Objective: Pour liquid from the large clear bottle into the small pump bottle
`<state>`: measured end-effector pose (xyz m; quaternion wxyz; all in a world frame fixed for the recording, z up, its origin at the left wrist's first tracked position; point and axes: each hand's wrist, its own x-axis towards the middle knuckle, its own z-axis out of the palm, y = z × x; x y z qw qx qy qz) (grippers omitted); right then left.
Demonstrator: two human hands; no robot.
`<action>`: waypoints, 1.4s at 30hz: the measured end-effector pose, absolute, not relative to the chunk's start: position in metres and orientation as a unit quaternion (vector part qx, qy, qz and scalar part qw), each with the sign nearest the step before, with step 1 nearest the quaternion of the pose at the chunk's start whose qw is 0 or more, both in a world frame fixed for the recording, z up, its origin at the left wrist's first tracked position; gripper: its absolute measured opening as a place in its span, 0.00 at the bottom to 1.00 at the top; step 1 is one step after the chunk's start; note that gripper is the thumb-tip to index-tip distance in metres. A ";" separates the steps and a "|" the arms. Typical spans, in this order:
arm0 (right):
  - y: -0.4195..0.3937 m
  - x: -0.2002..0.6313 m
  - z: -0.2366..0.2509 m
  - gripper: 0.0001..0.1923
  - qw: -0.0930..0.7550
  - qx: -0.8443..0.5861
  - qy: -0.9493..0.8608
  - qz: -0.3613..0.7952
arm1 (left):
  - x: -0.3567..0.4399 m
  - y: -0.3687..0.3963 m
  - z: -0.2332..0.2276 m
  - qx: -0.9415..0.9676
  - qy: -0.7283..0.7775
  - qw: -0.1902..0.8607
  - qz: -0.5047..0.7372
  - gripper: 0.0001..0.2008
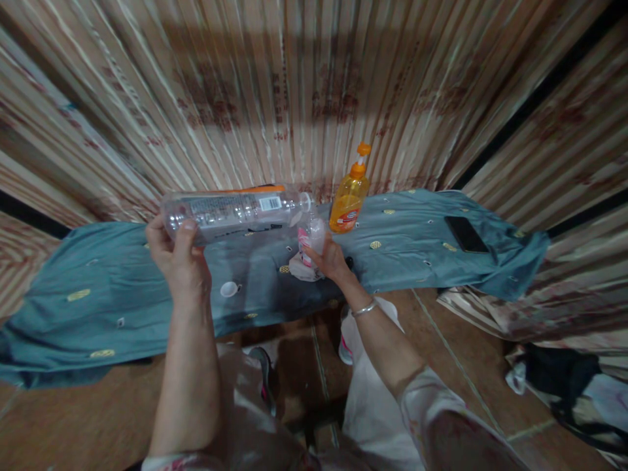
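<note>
My left hand [182, 258] is closed around the base of a large clear plastic bottle [235, 212], which lies on its side in the air with its mouth to the right. Its open neck is just above the top of a small clear bottle [315, 230] with a pink label. My right hand [330, 256] is wrapped around that small bottle and keeps it nearly upright. Below it is a whitish crumpled piece [305, 268], too blurred to name. Any liquid between the two mouths cannot be made out.
An orange pump bottle [348, 203] stands behind my right hand. A white cap [228, 289] lies on the teal cloth [127, 275] of the narrow bench. A black phone [466, 234] rests at the right. Striped curtains [304, 85] hang behind; dark bags [559, 373] lie on the floor.
</note>
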<state>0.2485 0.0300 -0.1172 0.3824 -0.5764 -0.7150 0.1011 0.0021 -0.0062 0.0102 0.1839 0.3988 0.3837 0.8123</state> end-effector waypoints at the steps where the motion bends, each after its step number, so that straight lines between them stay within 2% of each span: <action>1: 0.030 0.248 -0.117 0.39 0.384 -0.576 -0.714 0.106 | 0.001 -0.006 0.009 0.404 0.383 0.182 0.811 0.20; 7: 0.031 0.249 -0.118 0.41 0.372 -0.583 -0.715 0.103 | -0.002 -0.004 0.007 0.400 0.374 0.194 0.814 0.21; 12: 0.030 0.249 -0.117 0.39 0.360 -0.582 -0.723 0.094 | -0.003 -0.003 0.006 0.402 0.384 0.183 0.811 0.21; 17: 0.030 0.248 -0.116 0.43 0.323 -0.613 -0.717 0.074 | -0.004 -0.003 0.005 0.415 0.394 0.172 0.802 0.20; 22: 0.030 0.249 -0.115 0.40 0.349 -0.602 -0.712 0.092 | -0.001 -0.004 0.007 0.409 0.388 0.171 0.808 0.20; 27: 0.030 0.249 -0.118 0.42 0.355 -0.592 -0.718 0.090 | 0.002 -0.006 0.010 0.390 0.376 0.191 0.819 0.21; 32: 0.033 0.253 -0.122 0.37 0.360 -0.587 -0.721 0.084 | 0.006 -0.009 0.014 0.384 0.376 0.183 0.823 0.19; 38: 0.033 0.251 -0.124 0.43 0.366 -0.587 -0.717 0.085 | 0.006 -0.009 0.015 0.367 0.353 0.210 0.834 0.21; 42: 0.032 0.248 -0.122 0.37 0.380 -0.578 -0.717 0.087 | 0.003 -0.007 0.012 0.381 0.356 0.204 0.829 0.21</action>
